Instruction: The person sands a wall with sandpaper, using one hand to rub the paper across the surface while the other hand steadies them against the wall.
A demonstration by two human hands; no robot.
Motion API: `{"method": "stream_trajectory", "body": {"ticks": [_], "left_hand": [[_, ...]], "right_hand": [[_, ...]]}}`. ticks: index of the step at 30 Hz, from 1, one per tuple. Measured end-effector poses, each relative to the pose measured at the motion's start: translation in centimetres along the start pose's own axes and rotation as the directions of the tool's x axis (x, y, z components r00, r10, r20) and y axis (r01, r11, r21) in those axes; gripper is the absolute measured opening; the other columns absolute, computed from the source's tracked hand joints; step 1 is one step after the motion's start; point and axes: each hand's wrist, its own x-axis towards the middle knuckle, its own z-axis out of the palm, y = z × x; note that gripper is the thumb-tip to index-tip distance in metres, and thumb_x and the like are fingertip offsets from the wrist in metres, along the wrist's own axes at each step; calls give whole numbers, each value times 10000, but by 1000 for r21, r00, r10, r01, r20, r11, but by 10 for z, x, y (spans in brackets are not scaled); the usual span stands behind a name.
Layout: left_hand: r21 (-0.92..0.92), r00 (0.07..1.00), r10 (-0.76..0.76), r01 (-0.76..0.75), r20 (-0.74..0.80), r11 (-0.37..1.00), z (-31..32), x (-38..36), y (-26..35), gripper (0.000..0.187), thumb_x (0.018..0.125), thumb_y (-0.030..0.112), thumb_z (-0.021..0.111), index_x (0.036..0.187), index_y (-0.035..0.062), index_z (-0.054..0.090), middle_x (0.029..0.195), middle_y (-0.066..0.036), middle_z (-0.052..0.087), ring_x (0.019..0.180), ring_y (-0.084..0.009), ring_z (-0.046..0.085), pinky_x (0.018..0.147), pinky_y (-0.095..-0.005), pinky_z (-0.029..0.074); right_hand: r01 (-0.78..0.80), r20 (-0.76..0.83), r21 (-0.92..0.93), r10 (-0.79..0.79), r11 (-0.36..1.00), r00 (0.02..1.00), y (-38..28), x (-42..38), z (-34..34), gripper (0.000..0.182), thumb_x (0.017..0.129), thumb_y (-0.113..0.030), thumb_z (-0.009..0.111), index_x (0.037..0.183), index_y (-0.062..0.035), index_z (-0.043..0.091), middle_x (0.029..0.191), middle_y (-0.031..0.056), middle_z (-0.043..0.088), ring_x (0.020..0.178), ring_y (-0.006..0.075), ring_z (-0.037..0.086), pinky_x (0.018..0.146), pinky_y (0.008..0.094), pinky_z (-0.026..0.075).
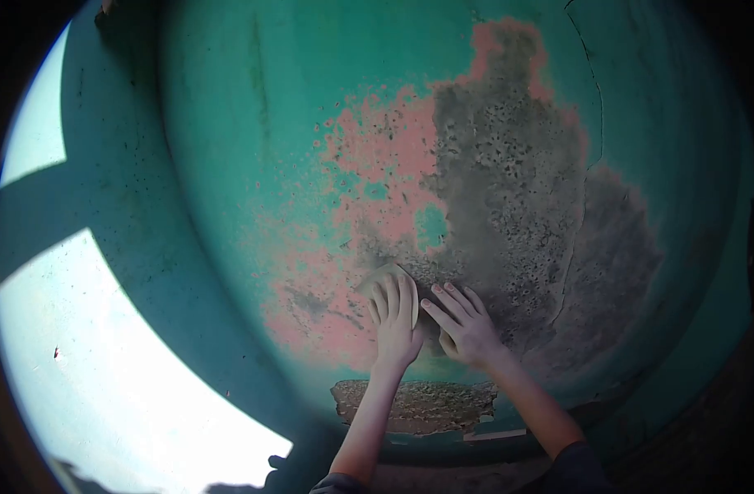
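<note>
A green painted wall (253, 123) fills the head view, with its paint worn down to pink (377, 156) and to bare grey plaster (509, 181). My left hand (396, 325) lies flat with fingers together on a tan piece of sandpaper (377, 278), pressing it against the wall at the edge of the worn patch. My right hand (463, 325) rests just to the right, fingers spread on the wall and touching the paper's right edge. Most of the paper is hidden under my left hand.
Below my hands a broken patch (418, 405) shows rough brown plaster. A crack (587, 90) runs down the wall at the upper right. Sunlit wall (97, 354) lies at the left, crossed by dark shadow bands.
</note>
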Motion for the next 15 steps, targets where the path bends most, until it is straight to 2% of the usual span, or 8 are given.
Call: {"method": "stream_trajectory", "body": {"ticks": [1,4,8,9,10,11,12,15], "left_hand": [[93,989,11,3,-144,996,-13,31,-6,681,956,174,470,1558,43,181,1600,-255,150,1449,-544,85,1129,-674,109],[77,965,-4,25,-261,997,-44,75,3,626,994,172,447,1554,42,200,1602,-246,155,1457,-522,91,1131,-665,119],[24,998,65,-65,-11,998,14,-2,16,702,911,91,532,1546,36,239,1611,-212,169,1463,-506,111,1141,-654,140],[17,996,78,-79,36,997,28,-18,16,726,888,78,547,1546,37,241,1613,-201,176,1467,-499,111,1148,-647,140],[22,996,79,-80,34,997,30,-23,16,726,888,78,547,1546,37,241,1613,-201,176,1467,-499,111,1148,-647,140],[-71,995,74,-70,59,995,32,-29,16,741,872,71,557,1544,37,247,1612,-193,186,1469,-491,115,1155,-635,140],[-164,993,72,-57,89,985,32,-33,15,756,855,65,567,1542,36,252,1612,-186,196,1472,-483,119,1163,-624,139],[-256,986,146,-121,81,959,19,-36,6,826,792,88,619,1535,28,262,1603,-214,200,1475,-469,132,1172,-599,158]], "right_hand": [[-11,-21,12,11,1000,1000,4,-2,2,699,779,-113,643,1452,-196,473,1522,105,395,1394,310,398,1141,534,301],[-10,-69,4,11,1000,998,7,-2,-2,696,779,-136,661,1449,-198,479,1530,93,391,1397,300,397,1141,530,300],[8,-63,19,-7,1000,998,-1,2,-14,644,815,-161,648,1439,-197,491,1519,95,411,1395,280,402,1137,519,306],[65,-5,7,-65,998,998,-1,1,-13,620,821,-158,648,1424,-193,509,1504,104,427,1389,287,413,1131,512,313],[122,54,-2,-122,993,991,-2,-1,-11,596,827,-156,647,1410,-189,526,1490,112,444,1382,293,424,1125,506,320],[153,102,-44,-148,987,984,-1,-7,-5,595,835,-184,629,1419,-197,520,1493,110,444,1386,268,423,1125,492,320],[148,102,-40,-143,988,984,-1,-10,-3,595,835,-184,629,1419,-197,520,1493,110,444,1386,268,423,1125,492,320],[77,108,13,-78,997,991,-4,-21,-1,582,850,-182,600,1426,-191,515,1492,100,450,1379,236,436,1118,479,329]]}}
